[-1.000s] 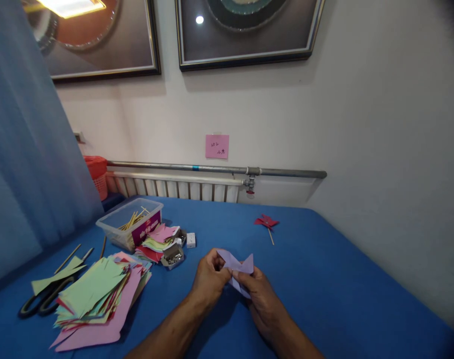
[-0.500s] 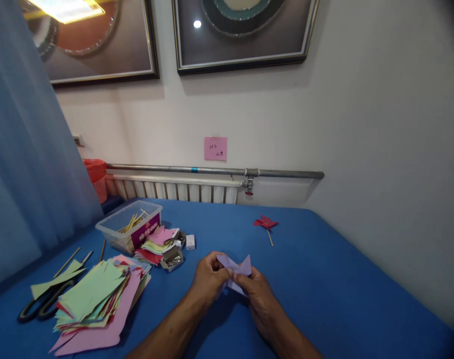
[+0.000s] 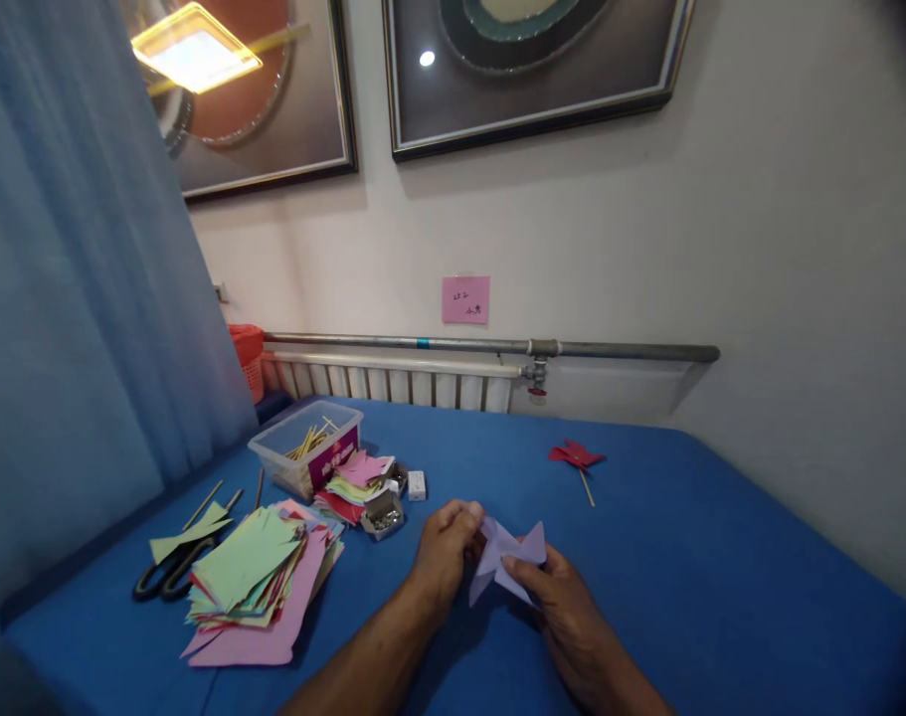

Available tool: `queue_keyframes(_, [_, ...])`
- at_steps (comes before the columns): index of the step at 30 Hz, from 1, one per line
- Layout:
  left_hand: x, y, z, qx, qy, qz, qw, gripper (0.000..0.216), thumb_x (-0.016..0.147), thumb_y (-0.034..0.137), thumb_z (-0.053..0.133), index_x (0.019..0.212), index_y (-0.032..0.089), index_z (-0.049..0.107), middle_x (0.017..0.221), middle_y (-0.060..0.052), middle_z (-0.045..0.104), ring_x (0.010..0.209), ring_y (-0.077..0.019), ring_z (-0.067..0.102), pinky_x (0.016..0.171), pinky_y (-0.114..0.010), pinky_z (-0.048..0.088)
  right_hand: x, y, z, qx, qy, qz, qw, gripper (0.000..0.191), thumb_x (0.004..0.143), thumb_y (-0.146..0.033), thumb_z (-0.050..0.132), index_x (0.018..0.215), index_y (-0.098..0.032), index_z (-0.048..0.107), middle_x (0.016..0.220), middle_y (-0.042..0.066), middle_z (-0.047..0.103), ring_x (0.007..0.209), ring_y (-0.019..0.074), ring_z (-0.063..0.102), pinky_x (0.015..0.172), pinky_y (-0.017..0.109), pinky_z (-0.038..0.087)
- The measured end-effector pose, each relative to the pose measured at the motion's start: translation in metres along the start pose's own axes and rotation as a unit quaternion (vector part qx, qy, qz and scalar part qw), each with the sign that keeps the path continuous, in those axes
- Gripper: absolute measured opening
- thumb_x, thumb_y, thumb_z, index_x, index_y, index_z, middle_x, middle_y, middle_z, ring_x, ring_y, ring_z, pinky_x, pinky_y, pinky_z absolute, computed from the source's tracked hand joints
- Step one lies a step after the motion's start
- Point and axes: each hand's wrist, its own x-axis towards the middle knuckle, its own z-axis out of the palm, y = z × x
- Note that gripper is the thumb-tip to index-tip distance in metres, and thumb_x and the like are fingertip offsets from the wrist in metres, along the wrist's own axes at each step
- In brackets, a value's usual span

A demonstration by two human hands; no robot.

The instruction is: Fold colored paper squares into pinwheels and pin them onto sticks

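Observation:
A lilac paper pinwheel (image 3: 506,559) with pointed, folded blades is held above the blue table. My right hand (image 3: 561,597) grips it from the right, with the thumb pressed on its front near the middle. My left hand (image 3: 447,552) is closed at its upper left blade, fingers pinched together at the tip; part of that grip is hidden. No stick shows on this pinwheel. Farther back to the right lies a red pinwheel (image 3: 576,455) on a thin wooden stick (image 3: 587,488).
On the blue table (image 3: 646,597), to the left, lie a stack of coloured paper (image 3: 248,562), scissors (image 3: 175,572) under a green scrap, and a clear tub (image 3: 292,457) of sticks. Small open boxes of metal pins (image 3: 383,514) and a white box (image 3: 417,485) stand nearby. A curtain (image 3: 101,298) hangs left.
My left hand has moved off the pinwheel's middle to its upper left blade, so more of the front shows. The whole view has shifted, with things appearing farther right.

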Motion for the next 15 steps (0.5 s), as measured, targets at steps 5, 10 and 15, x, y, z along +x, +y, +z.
queue_keyframes(5, [0.025,0.036,-0.047,0.148,0.137,0.130,0.971,0.030,0.083,0.048,0.064,0.086,0.019,0.066,0.077,-0.004,0.069,0.067,-0.0162,0.061,0.066,-0.027,0.046,0.003,0.006,-0.005,-0.010,0.000,-0.001,1.000,0.032,0.066,-0.039,0.085,0.089,-0.019,0.075,0.080,0.006,0.075,0.077,0.0255,0.070,0.074,0.036,0.054])
queue_keyframes(10, [0.067,0.111,-0.134,0.504,0.278,0.173,0.799,0.027,0.093,0.032,0.051,0.105,0.018,0.071,0.109,-0.013,0.077,0.103,-0.0268,0.069,0.090,-0.035,0.050,0.011,0.015,-0.007,-0.008,0.018,0.001,1.000,0.033,0.063,-0.035,0.083,0.090,-0.018,0.075,0.077,0.003,0.073,0.076,0.0232,0.068,0.074,0.033,0.052])
queue_keyframes(15, [0.088,0.149,-0.186,0.627,0.266,0.052,0.730,0.021,0.086,0.017,0.059,0.069,0.010,0.067,0.071,-0.013,0.074,0.082,-0.0289,0.073,0.078,-0.034,0.051,0.012,0.018,-0.007,-0.010,0.028,-0.001,1.000,0.032,0.065,-0.034,0.081,0.092,-0.018,0.074,0.079,0.002,0.074,0.075,0.0212,0.066,0.074,0.032,0.049])
